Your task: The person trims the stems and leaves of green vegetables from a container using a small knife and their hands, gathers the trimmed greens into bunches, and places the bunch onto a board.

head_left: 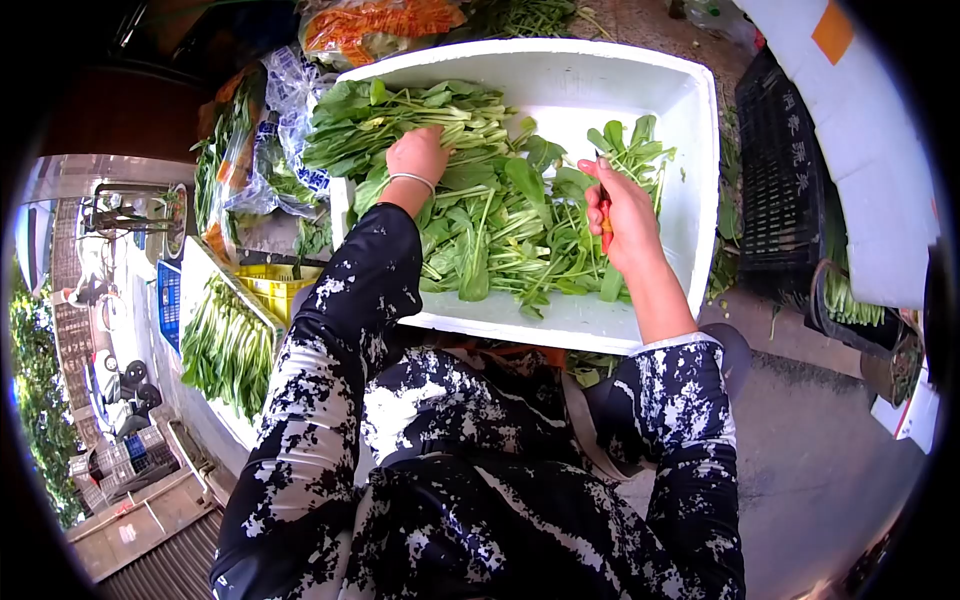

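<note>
A white foam box (707, 200) holds loose leafy greens (510, 245), with stalks spread over its floor. At the box's left side, my left hand (418, 157) is closed on the stems of a thick pile of greens (350, 125); its fingertips are partly hidden among the stalks. Over the right part of the box, my right hand (630, 215) is wrapped round a small knife (606, 226) with a red-orange handle. The short dark blade points away from me, beside a few leafy stalks (640, 150).
Plastic bags of vegetables (290, 130) lie left of the box. A white container of greens (225, 345) and a yellow crate (275, 288) stand at the left. On the right are a black crate (785, 180) and a basket of stalks (850, 305).
</note>
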{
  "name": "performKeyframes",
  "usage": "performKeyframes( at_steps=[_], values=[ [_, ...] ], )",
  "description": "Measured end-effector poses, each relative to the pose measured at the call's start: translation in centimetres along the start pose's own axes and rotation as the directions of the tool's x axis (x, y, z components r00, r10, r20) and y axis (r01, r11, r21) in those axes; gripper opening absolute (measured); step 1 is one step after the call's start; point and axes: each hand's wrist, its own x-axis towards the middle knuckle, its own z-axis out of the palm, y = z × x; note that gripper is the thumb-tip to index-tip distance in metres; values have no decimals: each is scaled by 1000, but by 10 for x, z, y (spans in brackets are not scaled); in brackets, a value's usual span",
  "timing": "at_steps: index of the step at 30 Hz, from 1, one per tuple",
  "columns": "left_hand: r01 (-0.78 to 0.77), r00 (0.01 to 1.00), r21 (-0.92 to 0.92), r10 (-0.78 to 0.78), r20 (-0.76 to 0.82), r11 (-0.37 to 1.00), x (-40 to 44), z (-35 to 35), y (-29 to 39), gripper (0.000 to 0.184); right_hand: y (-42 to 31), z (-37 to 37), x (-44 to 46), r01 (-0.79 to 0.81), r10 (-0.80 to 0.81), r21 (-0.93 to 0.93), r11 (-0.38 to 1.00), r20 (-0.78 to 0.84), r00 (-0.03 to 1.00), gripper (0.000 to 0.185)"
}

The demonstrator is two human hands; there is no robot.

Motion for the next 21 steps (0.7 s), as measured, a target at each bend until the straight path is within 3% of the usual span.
performKeyframes(
  at_steps=[1,2,5,9,21],
  values=[
    [-52,995,23,54,-88,998,2,-1,-2,36,0,0,0,0,0,0,1000,1,1000,34],
    [-51,999,49,52,-7,997,6,-1,-1,35,0,0,0,-5,5,-6,1000,0,1000,33],
    [-144,990,76,143,9,987,13,17,-5,36,1,-2,1,-6,6,0,1000,-10,1000,32],
    [-122,987,118,108,123,985,16,11,1,38,1,-2,2,-11,11,9,1000,-4,1000,31],
    [-282,959,-11,281,-37,959,8,23,-11,33,4,0,2,-22,22,-21,1000,3,1000,33]
  ],
)
